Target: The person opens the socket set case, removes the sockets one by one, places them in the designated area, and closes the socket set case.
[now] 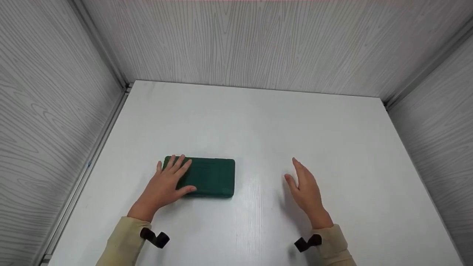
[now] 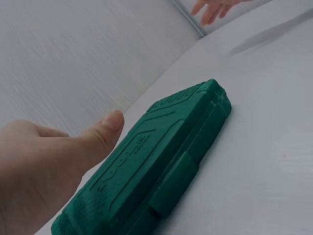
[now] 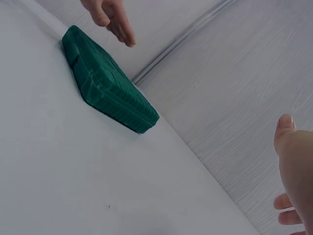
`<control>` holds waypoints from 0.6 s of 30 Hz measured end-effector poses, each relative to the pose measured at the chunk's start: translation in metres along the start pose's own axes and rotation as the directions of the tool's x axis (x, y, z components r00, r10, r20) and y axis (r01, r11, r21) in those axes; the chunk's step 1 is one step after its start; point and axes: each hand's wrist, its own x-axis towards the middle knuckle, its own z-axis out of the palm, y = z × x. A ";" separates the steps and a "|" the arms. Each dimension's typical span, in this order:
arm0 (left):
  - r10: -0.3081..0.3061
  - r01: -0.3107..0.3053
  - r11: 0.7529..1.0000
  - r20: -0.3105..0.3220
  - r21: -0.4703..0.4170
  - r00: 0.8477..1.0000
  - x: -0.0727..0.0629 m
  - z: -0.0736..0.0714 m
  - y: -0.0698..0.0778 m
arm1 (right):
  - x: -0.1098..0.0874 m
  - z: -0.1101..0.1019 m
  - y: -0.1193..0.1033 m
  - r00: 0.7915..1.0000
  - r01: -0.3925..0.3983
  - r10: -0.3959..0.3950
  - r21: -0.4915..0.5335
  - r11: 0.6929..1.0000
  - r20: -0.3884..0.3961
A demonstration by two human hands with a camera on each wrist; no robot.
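A green plastic tool case (image 1: 212, 177) lies flat on the white table, its lid closed. Raised lettering marks its top, and a latch (image 2: 173, 185) shows on its long side in the left wrist view. My left hand (image 1: 164, 184) is over the left end of the case, fingers spread and straight, thumb toward the near edge. In the right wrist view that hand (image 3: 111, 17) appears just above the case top. My right hand (image 1: 306, 190) hovers over the table to the right of the case, holding nothing, with its thumb apart from its extended fingers.
The white table (image 1: 258, 122) is bordered by a back wall (image 1: 236, 44) and side walls (image 1: 40, 111) with pale wood grain. A metal rail (image 1: 96, 155) runs along the left edge. Small black camera mounts (image 1: 155, 237) sit on both wrists over beige sleeves.
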 end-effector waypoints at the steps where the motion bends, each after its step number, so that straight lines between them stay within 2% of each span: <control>1: 0.010 -0.010 1.000 0.004 -0.007 1.000 0.000 0.001 -0.001 | 0.001 0.001 -0.003 0.999 -0.029 0.027 0.074 0.997 0.029; 2: 0.021 -0.021 1.000 0.009 -0.014 1.000 0.000 0.002 -0.002 | 0.002 0.001 -0.006 0.997 -0.063 0.055 0.151 0.987 0.058; 4: 0.044 -0.044 0.999 0.016 -0.029 0.999 0.000 0.003 -0.004 | 0.004 0.004 -0.013 0.989 -0.126 0.098 0.297 0.947 0.108; 7: 0.078 -0.077 0.996 0.011 -0.046 0.997 -0.001 0.006 -0.007 | 0.006 0.003 -0.036 0.978 -0.188 0.114 0.499 0.846 0.174; 11: 0.132 -0.133 0.991 -0.019 -0.026 0.991 -0.004 0.009 -0.014 | 0.009 0.016 -0.057 0.972 -0.207 0.065 0.692 0.691 0.226; 15: 0.179 -0.178 0.983 -0.024 0.038 0.984 -0.005 0.013 -0.020 | 0.010 0.039 -0.063 0.961 -0.248 0.032 0.805 0.539 0.274; 17: 0.185 -0.184 0.981 -0.006 0.066 0.983 -0.005 0.015 -0.023 | 0.011 0.046 -0.071 0.947 -0.295 0.032 0.829 0.474 0.319; 18: 0.184 -0.184 0.980 0.008 0.078 0.983 -0.006 0.015 -0.024 | 0.011 0.049 -0.074 0.939 -0.322 0.038 0.832 0.452 0.343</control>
